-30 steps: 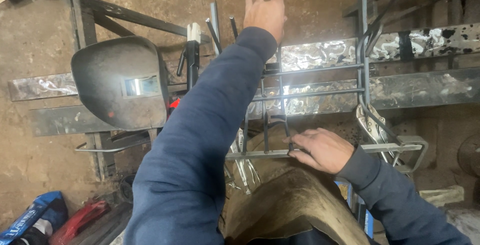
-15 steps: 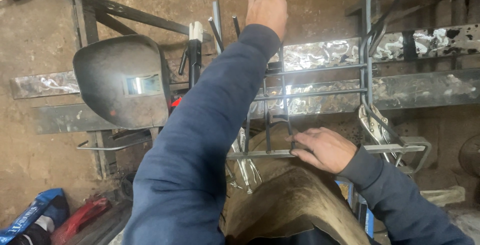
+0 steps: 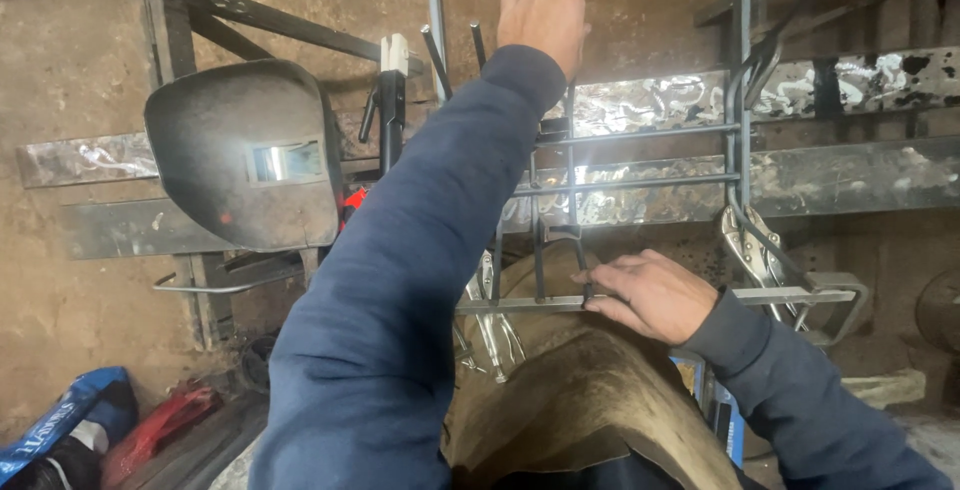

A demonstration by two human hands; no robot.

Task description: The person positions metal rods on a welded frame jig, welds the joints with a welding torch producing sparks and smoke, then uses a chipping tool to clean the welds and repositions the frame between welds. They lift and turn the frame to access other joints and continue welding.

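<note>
- The left hand [image 3: 543, 18] is stretched far forward over the top end of the metal bar frame [image 3: 640, 185], seen from the back; its forefinger points up and away, the other fingers curl loosely together, and it grips nothing that shows.
- The right hand [image 3: 652, 295] lies on the flat bar [image 3: 520, 303] at the near edge of the frame, fingers [image 3: 603, 275] close together and pressing on the bar where a thin upright rod meets it; whether they pinch the rod cannot be told.
- The frame lies across two long steel beams [image 3: 850, 175] on the dirt floor, its thin rods running crosswise and lengthwise.
- Locking pliers [image 3: 758, 255] clamp the frame's near right corner, just right of the right hand.
- A second pair of locking pliers [image 3: 495, 325] hangs below the flat bar, beside the left sleeve.
- A dark welding mask [image 3: 245, 155] lies left of the frame, window up.
- A brown leather apron [image 3: 560, 400] covers the person's lap.
</note>
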